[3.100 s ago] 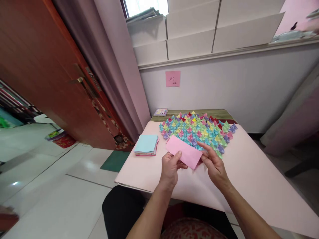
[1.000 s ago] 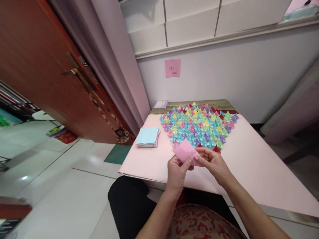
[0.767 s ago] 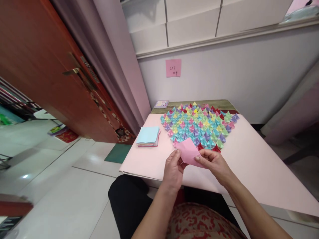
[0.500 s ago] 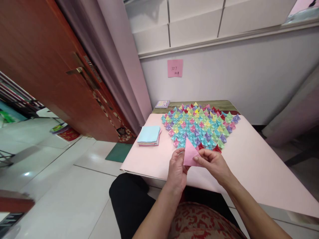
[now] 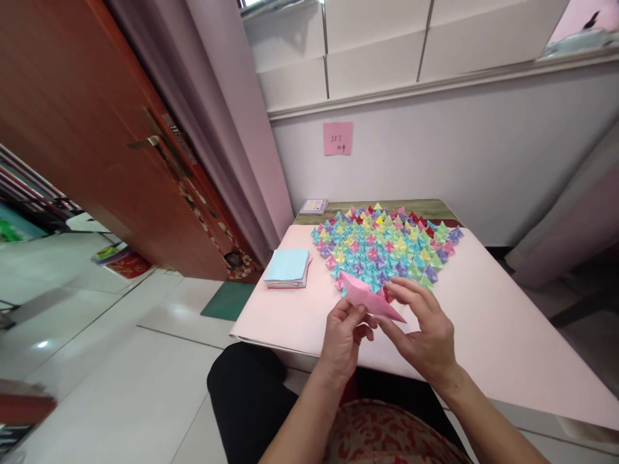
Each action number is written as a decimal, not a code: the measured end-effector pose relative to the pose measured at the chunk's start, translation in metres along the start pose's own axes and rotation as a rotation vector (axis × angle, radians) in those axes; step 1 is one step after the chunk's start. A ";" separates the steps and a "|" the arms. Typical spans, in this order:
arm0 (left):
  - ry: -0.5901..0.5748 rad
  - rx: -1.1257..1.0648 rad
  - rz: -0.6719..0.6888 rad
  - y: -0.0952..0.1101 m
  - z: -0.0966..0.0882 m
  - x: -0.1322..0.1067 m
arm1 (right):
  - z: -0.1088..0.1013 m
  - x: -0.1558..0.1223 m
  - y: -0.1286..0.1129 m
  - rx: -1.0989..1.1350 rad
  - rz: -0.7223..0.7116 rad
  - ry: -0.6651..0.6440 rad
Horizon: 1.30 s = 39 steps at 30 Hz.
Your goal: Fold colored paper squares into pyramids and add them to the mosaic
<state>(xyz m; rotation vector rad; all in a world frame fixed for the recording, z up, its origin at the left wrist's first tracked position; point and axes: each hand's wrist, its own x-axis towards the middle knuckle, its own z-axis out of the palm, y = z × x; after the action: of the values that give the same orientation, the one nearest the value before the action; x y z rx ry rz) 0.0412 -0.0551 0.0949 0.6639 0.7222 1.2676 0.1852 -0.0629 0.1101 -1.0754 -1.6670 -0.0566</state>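
Observation:
Over the near edge of the pink-covered table [image 5: 488, 322], a folded sheet of pink origami paper [image 5: 370, 301] is held up, its layers partly spread. My left hand [image 5: 342, 332] pinches its lower left edge between thumb and fingers. My right hand [image 5: 423, 325] is at the paper's right side with thumb and fingers apart; the thumb is near the lower edge. Just beyond lie many small folded paper pieces [image 5: 387, 245] in blue, green, yellow, pink, purple and red, set in close rows. To the left sits a stack of square paper [image 5: 287, 265] with light blue on top.
A small pack [image 5: 314, 206] lies at the table's back left corner. A pink note [image 5: 338, 138] is stuck on the wall behind. At left stand a wooden door [image 5: 97, 129] and a curtain [image 5: 217, 116]; a green mat [image 5: 226, 300] is on the floor.
The pink paper has gone from a flat upright triangle to a tilted, partly opened shape. My right hand has loosened its pinch and spread its fingers; my left thumb now presses on the paper's front.

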 end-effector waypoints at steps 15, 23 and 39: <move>-0.031 -0.067 0.046 -0.003 0.001 0.000 | 0.005 -0.005 -0.001 -0.054 -0.081 0.012; 0.031 -0.039 0.024 -0.007 -0.001 0.000 | 0.008 -0.008 0.003 -0.112 -0.148 -0.017; -0.007 0.312 0.136 -0.005 -0.009 0.002 | 0.005 -0.006 0.015 0.170 0.199 -0.256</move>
<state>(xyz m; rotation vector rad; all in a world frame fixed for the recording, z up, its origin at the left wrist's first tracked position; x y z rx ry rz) 0.0374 -0.0532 0.0848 0.9849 0.8906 1.2873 0.1914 -0.0548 0.0963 -1.1487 -1.7454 0.3597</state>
